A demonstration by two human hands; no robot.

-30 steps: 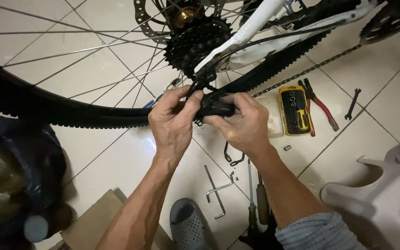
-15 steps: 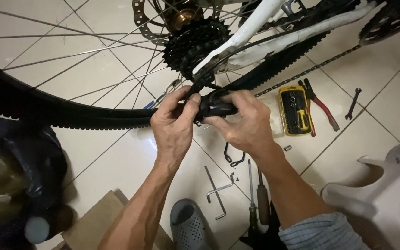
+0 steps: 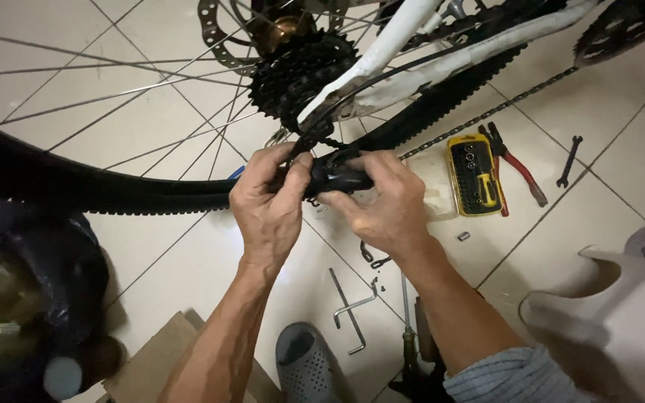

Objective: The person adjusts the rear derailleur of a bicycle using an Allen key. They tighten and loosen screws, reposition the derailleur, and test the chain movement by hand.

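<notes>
at the far left a black plastic bag [image 3: 31, 298] is lying on the tiled floor [image 3: 151, 261], and a flattened piece of brown cardboard [image 3: 154, 366] is lying just beside it. the knobbly rear tyre [image 3: 76, 183] is running across the left half of the view, with its spokes [image 3: 113, 89] fanning up toward the black sprocket cluster [image 3: 300, 71] and the silver brake disc [image 3: 222, 41] behind it. the left hand [image 3: 266, 213] is curling its fingers closed around the upper end of the black rear derailleur [image 3: 337, 177], thumb and forefinger pinching at the point where the chain [image 3: 487, 112] is dropping from the sprockets. the derailleur is sitting just below the sprocket cluster, between the two hands and in front of the tyre. the right hand [image 3: 386, 205] is gripping the derailleur body from the other side, fingers bent tight over it. the white frame stay [image 3: 412, 60] is slanting above both hands. on the floor below the hands, hex keys [image 3: 352, 310] are lying near a grey perforated clog [image 3: 307, 362]. further right, a yellow bit set [image 3: 473, 175] is lying open, red-handled pliers [image 3: 516, 164] are lying touching its edge, and a small spanner [image 3: 569, 160] is lying apart from them. at the far right a white plastic stool [image 3: 621, 313] is standing.
</notes>
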